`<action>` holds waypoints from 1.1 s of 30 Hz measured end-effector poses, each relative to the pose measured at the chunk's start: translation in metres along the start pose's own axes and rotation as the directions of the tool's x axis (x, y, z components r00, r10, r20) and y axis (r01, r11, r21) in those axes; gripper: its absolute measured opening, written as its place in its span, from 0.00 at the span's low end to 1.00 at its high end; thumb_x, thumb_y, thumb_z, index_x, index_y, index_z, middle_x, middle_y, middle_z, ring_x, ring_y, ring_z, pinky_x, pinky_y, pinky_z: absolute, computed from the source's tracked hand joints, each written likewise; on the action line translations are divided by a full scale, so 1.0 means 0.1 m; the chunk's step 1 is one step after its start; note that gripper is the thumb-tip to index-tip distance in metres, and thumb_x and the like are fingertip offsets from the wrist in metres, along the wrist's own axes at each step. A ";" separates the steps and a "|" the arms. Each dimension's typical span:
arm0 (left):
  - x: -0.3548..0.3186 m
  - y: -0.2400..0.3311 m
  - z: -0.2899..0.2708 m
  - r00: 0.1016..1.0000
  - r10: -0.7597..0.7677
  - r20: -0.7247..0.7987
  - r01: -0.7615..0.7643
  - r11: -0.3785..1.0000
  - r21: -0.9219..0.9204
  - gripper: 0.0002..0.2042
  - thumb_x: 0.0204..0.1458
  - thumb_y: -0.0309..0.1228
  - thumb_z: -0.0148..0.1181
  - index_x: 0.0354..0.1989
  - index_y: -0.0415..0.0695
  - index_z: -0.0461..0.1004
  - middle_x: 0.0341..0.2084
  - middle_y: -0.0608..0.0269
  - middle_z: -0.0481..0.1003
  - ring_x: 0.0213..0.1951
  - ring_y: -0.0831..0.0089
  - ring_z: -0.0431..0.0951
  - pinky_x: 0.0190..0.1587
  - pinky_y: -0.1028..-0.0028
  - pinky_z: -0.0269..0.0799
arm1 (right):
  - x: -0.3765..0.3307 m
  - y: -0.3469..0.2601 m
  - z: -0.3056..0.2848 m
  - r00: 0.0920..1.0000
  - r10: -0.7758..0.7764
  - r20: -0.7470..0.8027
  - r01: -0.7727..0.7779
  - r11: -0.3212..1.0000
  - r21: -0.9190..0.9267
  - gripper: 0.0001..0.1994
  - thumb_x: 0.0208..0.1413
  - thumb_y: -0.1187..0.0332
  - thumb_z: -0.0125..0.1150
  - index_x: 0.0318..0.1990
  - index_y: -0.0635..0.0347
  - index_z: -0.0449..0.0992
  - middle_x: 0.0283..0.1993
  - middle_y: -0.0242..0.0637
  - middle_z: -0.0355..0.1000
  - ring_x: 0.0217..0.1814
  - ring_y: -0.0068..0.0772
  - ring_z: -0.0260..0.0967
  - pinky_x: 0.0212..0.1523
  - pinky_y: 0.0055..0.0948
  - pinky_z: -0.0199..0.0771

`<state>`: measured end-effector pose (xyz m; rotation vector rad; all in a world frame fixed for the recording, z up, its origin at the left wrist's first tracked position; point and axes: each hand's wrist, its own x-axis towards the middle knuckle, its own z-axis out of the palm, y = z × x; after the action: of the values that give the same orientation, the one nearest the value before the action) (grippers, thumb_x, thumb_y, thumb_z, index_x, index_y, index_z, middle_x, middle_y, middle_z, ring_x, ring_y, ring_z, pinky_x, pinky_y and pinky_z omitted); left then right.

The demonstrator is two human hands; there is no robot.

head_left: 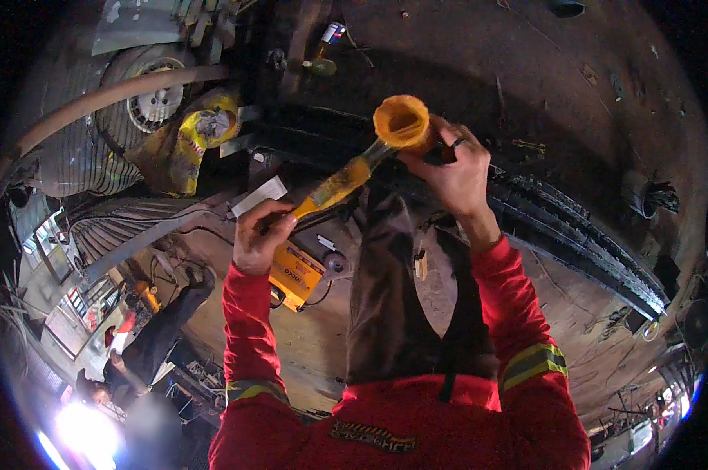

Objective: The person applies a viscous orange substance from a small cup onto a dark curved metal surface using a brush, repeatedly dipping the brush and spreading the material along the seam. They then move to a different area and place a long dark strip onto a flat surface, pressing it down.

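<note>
My left hand (261,235) pinches the end of a yellow-handled paintbrush (343,182). Its greyish metal part reaches up to the rim of an orange cup (401,117), and the cup hides its tip. Around the cup's right side curl the fingers of my right hand (460,168), which wears a dark ring. The cup's mouth is tilted toward me, and its inside looks stained orange. Both hands are raised in front of my body, above dark metal bars (581,243).
An orange-yellow boxed machine (297,276) with a cable sits on the floor below my left hand. A yellow sack (193,149) and a wheel (154,98) are at the upper left. Another person (146,345) bends at the lower left. A bottle (320,66) lies ahead.
</note>
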<state>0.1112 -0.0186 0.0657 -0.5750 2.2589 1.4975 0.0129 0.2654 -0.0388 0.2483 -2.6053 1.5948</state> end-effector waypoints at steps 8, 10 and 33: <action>-0.13 0.42 -0.39 0.898 0.417 -0.141 -0.435 0.889 -0.143 0.13 0.50 0.33 0.54 0.40 0.36 0.68 0.23 0.63 0.67 0.22 0.76 0.65 0.24 0.75 0.60 | 0.06 -0.14 -0.02 0.995 0.099 -0.005 -0.099 0.995 0.013 0.28 0.32 0.64 0.74 0.45 0.59 0.74 0.38 0.40 0.73 0.38 0.37 0.74 0.38 0.30 0.74; -0.12 0.66 -0.47 0.863 0.487 -0.135 -0.505 0.819 -0.272 0.13 0.53 0.35 0.53 0.40 0.37 0.67 0.21 0.62 0.66 0.20 0.75 0.64 0.23 0.72 0.59 | 0.01 -0.18 0.02 0.994 0.109 0.006 -0.110 0.993 0.037 0.28 0.31 0.64 0.74 0.46 0.59 0.74 0.38 0.39 0.73 0.38 0.37 0.74 0.38 0.30 0.75; -0.03 -0.48 -0.83 0.972 0.127 -0.197 -0.207 0.862 -0.462 0.10 0.50 0.28 0.54 0.39 0.36 0.70 0.14 0.69 0.63 0.17 0.82 0.59 0.20 0.79 0.53 | 0.40 -0.36 0.32 0.978 0.142 -0.152 -0.129 0.987 0.091 0.27 0.30 0.65 0.76 0.44 0.62 0.76 0.27 0.29 0.68 0.21 0.15 0.55 0.22 0.16 0.61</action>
<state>0.1319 -0.1122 0.0605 -0.6677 2.0880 2.2040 -0.0190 0.2167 -0.0160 -0.0514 -2.4894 1.6882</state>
